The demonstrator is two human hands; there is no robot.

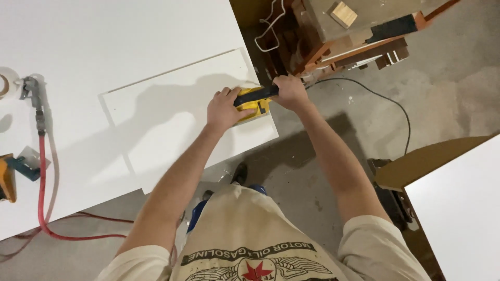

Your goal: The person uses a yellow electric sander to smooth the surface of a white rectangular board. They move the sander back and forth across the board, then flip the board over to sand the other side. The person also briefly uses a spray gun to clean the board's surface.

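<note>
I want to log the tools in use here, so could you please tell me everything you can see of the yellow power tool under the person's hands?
The yellow power tool has a yellow body, plastic by its look, with a black handle running along its top. It sits flat on the white panel, near that panel's right edge. The left hand presses on its near end; the right hand grips the black handle at the far end. Most of its body is hidden by the hands, so its underside and exact type cannot be told.

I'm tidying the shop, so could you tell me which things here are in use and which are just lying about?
In use: yellow power tool, held by left hand and right hand; white panel; black cord.
Lying about: air fitting, red hose, tape roll, wood scraps.
</note>
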